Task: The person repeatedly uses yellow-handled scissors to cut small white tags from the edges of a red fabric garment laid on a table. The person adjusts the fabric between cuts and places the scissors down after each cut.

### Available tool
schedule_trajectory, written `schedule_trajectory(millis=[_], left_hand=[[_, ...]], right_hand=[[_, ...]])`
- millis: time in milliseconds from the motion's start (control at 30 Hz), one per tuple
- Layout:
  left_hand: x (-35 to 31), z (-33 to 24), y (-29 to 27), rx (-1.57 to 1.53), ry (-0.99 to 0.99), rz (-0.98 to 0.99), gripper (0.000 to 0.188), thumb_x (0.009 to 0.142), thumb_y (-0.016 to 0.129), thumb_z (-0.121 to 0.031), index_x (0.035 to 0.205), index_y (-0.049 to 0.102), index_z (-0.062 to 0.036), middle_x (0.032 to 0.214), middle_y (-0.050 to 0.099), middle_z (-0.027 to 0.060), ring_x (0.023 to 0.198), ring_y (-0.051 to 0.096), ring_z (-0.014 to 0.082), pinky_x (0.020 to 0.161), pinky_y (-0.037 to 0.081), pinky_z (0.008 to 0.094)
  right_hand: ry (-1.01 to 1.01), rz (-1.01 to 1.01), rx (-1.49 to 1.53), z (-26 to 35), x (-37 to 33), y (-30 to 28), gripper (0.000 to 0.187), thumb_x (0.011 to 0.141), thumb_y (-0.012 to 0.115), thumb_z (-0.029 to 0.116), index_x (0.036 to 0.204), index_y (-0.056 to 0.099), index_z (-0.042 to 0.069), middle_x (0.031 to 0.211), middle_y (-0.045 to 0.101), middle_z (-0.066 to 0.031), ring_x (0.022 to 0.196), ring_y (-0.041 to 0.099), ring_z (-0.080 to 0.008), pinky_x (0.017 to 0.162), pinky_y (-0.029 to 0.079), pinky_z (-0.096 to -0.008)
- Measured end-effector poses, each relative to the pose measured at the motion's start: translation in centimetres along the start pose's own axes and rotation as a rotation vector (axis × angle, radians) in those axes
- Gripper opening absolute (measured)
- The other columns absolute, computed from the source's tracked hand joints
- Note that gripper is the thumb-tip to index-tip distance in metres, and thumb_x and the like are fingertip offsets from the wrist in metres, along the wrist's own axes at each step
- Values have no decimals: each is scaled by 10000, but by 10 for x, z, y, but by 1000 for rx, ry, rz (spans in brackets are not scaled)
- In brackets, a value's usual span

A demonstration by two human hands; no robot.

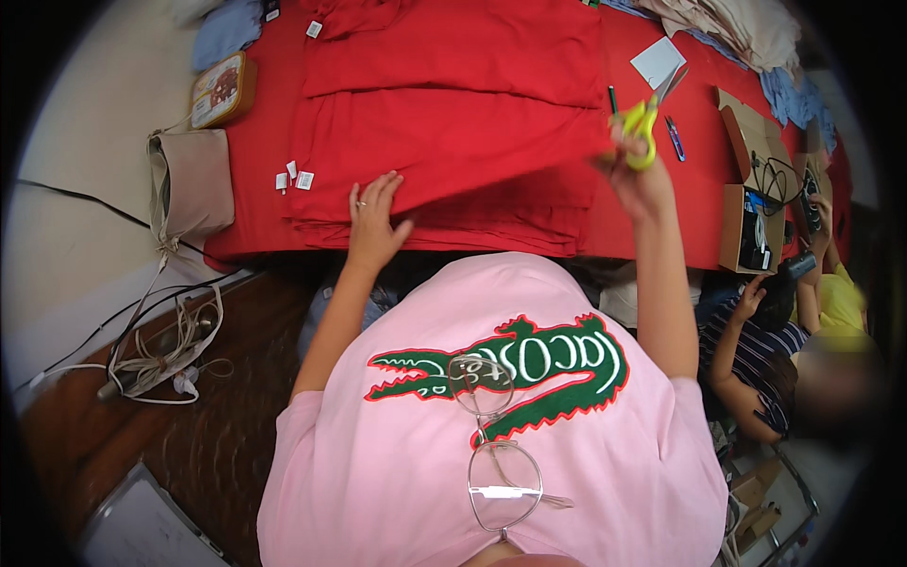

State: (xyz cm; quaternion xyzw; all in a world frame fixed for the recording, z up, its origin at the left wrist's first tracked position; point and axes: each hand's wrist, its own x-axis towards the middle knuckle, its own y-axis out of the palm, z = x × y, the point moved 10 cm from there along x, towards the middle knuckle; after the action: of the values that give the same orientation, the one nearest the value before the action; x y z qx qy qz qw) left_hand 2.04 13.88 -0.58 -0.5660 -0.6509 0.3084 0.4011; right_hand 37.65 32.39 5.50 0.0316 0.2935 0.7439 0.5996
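Observation:
Folded red garments [435, 137] lie stacked on the red-covered table in front of me, with small white tags [304, 180] at their left edge. My left hand [378, 225] rests on the front left of the stack, its fingers stretched out over the cloth. At the right end, my right hand [644, 192] is closed around yellow-handled scissors [640, 125], whose blades point up and away. The top layer's right front corner is raised beside this hand's fingers. Some motion blur there hides whether the fingers also pinch the cloth.
A white paper [656, 62] and a pen [675, 138] lie on the table [694, 203] to the right. Beyond them is an open cardboard box [740, 227] with cables, near another person's hands [751, 298]. A beige bag [194, 184] and a food container [222, 90] stand left.

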Motion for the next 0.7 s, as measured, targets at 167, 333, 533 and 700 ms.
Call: schedule_trajectory(millis=[167, 333, 533, 700], left_hand=[[63, 87, -77, 272, 32, -17, 442, 762, 735, -60, 1201, 699, -93, 1160, 738, 107, 1165, 669, 293, 1233, 291, 539], [129, 115, -253, 290, -196, -803, 328, 882, 786, -225, 1172, 710, -91, 1155, 718, 108, 1086, 678, 314, 1022, 471, 458], [79, 129, -198, 31, -229, -723, 190, 878, 767, -120, 1060, 766, -66, 1087, 745, 139, 1068, 697, 299, 967, 524, 391], [-62, 221, -120, -358, -705, -658, 139, 993, 679, -88, 1076, 742, 4, 974, 766, 88, 912, 726, 148, 770, 562, 299]], right_hand=[[-201, 86, 318, 67, 156, 17, 242, 919, 763, 74, 1131, 649, 55, 1097, 691, -110, 1154, 661, -281, 1106, 514, -514], [-498, 94, 176, 126, 184, 10, 198, 937, 751, 92, 1088, 650, 12, 1224, 702, -176, 1232, 639, -304, 1114, 509, -509], [-214, -252, -472, 26, 85, -90, 369, 983, 738, 275, 1260, 643, 51, 1246, 722, -77, 1218, 662, -171, 932, 497, -322], [-274, -339, -816, -66, 12, -183, 292, 951, 806, 161, 1124, 625, 11, 925, 641, -7, 817, 582, -69, 694, 436, -207]])
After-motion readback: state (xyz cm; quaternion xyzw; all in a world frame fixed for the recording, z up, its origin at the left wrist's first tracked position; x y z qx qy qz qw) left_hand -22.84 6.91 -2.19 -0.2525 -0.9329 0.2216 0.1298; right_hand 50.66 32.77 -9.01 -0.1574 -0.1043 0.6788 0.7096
